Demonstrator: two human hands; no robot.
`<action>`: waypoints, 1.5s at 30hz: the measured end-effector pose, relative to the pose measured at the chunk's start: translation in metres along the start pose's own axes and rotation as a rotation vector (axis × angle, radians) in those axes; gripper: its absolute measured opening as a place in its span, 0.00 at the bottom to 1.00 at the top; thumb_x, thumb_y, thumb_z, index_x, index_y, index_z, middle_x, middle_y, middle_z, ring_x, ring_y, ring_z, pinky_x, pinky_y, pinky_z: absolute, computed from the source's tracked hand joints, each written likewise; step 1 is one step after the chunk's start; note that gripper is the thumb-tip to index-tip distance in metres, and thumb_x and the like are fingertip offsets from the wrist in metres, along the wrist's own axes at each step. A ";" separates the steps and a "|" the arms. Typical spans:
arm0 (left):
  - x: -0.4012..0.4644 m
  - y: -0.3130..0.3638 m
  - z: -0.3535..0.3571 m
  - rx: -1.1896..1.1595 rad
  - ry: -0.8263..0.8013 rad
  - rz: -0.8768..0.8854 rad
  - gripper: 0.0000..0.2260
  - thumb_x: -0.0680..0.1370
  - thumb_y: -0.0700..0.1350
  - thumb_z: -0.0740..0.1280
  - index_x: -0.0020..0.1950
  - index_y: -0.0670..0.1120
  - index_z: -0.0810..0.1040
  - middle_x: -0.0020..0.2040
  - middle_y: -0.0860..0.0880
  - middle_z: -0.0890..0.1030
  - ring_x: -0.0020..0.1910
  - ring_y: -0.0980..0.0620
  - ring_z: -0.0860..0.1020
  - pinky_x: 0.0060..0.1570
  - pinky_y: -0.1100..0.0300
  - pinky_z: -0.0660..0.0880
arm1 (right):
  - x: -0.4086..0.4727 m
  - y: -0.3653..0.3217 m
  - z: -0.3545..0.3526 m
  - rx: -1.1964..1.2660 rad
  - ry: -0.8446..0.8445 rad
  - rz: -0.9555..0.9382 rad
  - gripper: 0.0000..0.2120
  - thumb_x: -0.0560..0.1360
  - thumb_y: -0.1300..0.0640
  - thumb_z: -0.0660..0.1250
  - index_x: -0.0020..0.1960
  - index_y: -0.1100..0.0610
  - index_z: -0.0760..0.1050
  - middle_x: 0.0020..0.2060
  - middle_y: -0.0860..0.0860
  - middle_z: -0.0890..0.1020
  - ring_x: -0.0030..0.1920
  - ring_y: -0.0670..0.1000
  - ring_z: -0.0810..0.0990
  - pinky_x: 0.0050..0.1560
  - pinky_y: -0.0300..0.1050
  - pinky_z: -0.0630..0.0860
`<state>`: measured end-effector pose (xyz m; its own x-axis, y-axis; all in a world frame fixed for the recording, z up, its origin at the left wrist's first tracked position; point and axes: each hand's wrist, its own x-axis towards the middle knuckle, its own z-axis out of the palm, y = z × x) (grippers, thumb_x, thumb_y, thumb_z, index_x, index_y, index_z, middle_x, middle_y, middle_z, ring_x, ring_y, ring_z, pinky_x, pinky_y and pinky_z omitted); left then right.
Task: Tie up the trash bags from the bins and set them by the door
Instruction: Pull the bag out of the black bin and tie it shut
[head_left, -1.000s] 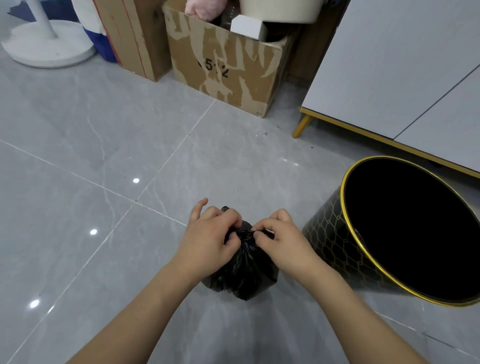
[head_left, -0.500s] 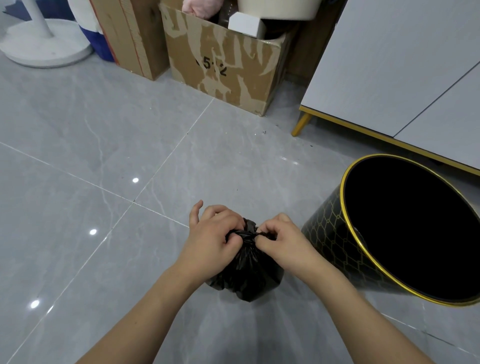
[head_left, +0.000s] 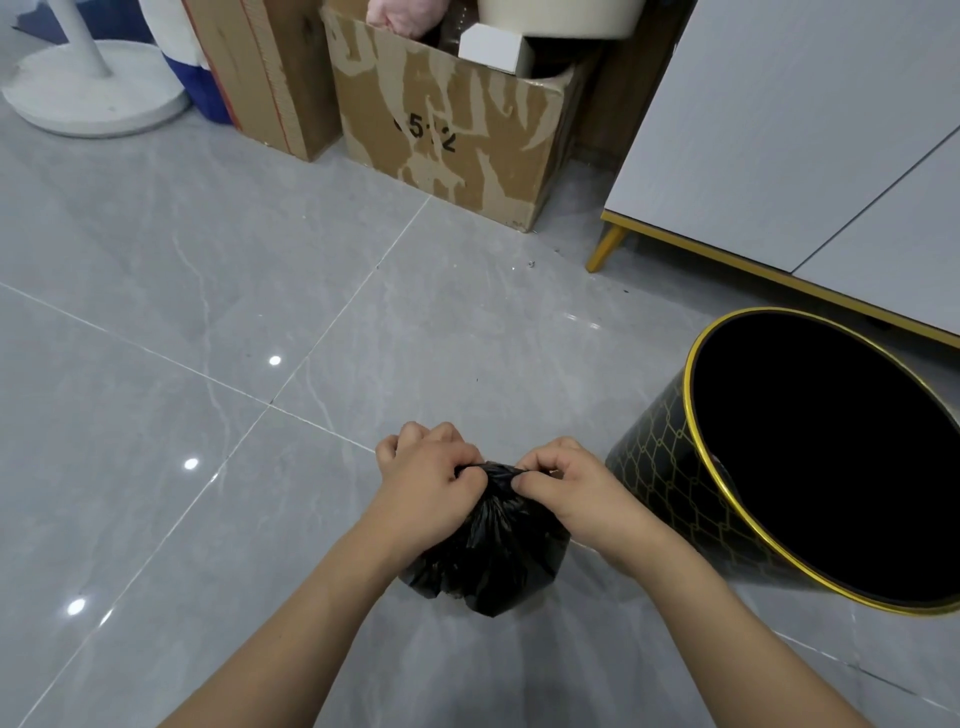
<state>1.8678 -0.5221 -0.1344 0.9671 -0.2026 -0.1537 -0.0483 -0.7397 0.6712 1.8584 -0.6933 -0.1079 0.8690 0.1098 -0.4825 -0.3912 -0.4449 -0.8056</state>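
Note:
A small black trash bag (head_left: 493, 551) sits on the grey tiled floor in front of me, its top gathered into a bunch. My left hand (head_left: 423, 483) grips the gathered plastic from the left with all fingers curled. From the right, my right hand (head_left: 566, 486) pinches the same bunch, the two hands almost touching. Just right of the bag stands a black bin (head_left: 670, 499) with a gold rim and gold lattice pattern; its inside is dark, with no bag showing.
A torn cardboard box (head_left: 447, 130) full of items and a taller box (head_left: 270, 78) stand at the back. A white round fan base (head_left: 98, 93) is at the far left. A grey cabinet (head_left: 779, 130) on gold legs fills the right rear.
Both hands have drawn slightly apart on the bag's top. My left index finger, raised before, is now curled in with the others.

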 end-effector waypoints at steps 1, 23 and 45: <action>0.000 0.000 0.000 -0.017 0.002 -0.002 0.11 0.69 0.51 0.55 0.35 0.56 0.76 0.45 0.58 0.74 0.54 0.55 0.64 0.62 0.56 0.52 | 0.000 0.001 0.000 -0.011 -0.004 0.018 0.08 0.75 0.57 0.68 0.37 0.53 0.79 0.49 0.48 0.71 0.43 0.42 0.74 0.44 0.31 0.69; -0.012 -0.008 0.004 0.036 0.233 0.241 0.14 0.70 0.38 0.60 0.47 0.56 0.66 0.51 0.61 0.74 0.57 0.56 0.69 0.70 0.48 0.51 | 0.001 -0.004 -0.005 0.213 -0.126 0.262 0.09 0.62 0.55 0.63 0.40 0.57 0.72 0.37 0.57 0.70 0.38 0.56 0.67 0.32 0.45 0.60; -0.018 -0.005 0.004 -0.091 0.204 0.245 0.19 0.68 0.32 0.58 0.47 0.56 0.66 0.56 0.59 0.70 0.59 0.59 0.68 0.65 0.58 0.52 | 0.004 -0.008 -0.008 0.375 -0.225 0.306 0.06 0.69 0.63 0.60 0.36 0.58 0.75 0.31 0.54 0.73 0.30 0.50 0.70 0.31 0.44 0.64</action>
<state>1.8500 -0.5174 -0.1375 0.9600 -0.2280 0.1627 -0.2723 -0.6228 0.7334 1.8675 -0.6964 -0.1010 0.6275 0.2312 -0.7435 -0.7341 -0.1425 -0.6639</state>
